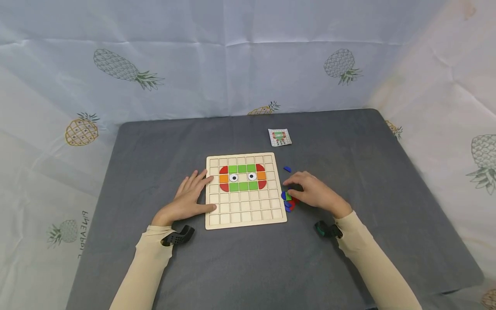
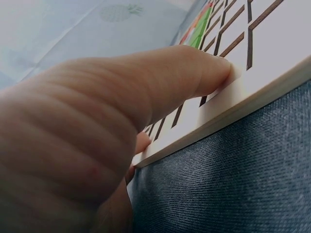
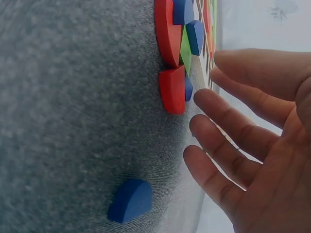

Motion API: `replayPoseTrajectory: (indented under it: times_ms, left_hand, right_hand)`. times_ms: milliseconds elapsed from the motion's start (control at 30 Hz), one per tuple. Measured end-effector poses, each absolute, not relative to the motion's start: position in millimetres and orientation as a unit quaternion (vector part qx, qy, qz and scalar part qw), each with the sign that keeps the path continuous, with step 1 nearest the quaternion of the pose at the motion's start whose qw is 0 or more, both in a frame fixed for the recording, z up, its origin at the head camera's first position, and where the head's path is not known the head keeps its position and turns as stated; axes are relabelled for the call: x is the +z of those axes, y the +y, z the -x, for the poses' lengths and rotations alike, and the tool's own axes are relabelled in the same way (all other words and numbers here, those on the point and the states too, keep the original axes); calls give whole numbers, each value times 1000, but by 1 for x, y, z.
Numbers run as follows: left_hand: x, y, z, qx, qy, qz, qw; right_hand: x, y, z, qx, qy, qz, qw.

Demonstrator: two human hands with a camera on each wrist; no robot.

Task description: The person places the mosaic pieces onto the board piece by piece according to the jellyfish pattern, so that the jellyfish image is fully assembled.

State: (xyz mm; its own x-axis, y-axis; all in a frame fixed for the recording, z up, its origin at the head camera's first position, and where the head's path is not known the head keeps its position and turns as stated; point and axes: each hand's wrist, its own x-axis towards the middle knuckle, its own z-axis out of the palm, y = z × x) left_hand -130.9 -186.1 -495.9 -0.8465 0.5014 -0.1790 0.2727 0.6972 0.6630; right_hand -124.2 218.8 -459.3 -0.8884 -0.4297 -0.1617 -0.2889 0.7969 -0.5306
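A square wooden grid board (image 1: 245, 207) lies on the table, bearing a pattern of green, red and orange tiles and two eye tiles (image 1: 233, 178). My left hand (image 1: 184, 202) rests on the board's left edge with fingers spread. In the left wrist view its thumb (image 2: 194, 70) touches the board's top near the rim. My right hand (image 1: 317, 193) hovers by the board's right edge, fingers loosely bent and holding nothing. Beside its fingertips is a small pile of loose pieces: a green piece (image 3: 185, 51), red pieces (image 3: 172, 90) and blue pieces (image 3: 196, 38), partly hidden in the head view.
Behind the board, a small printed picture card (image 1: 280, 137) lies on the grey table (image 1: 174, 142). One blue piece (image 1: 287, 169) sits apart, beyond the right hand. Pineapple-print cloth (image 1: 217, 77) hangs around the table's back and sides.
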Motion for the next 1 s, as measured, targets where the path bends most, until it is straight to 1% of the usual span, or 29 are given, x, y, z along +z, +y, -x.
replayPoseTrajectory:
  times_ms: [133, 233, 667, 1000]
  left_hand:
    - [-495, -186, 131, 326, 904, -213, 179]
    - [-495, -186, 131, 323, 905, -211, 180]
    - [-496, -186, 131, 321, 906, -206, 184]
    - [-496, -186, 132, 323, 905, -205, 187]
  right_hand:
    - [-461, 218, 122, -240, 940, 187, 152]
    - [-461, 216, 121, -231, 943, 185, 152]
    - [-461, 210, 117, -177, 956, 194, 135]
    - [-467, 212, 123, -168, 967, 166, 99]
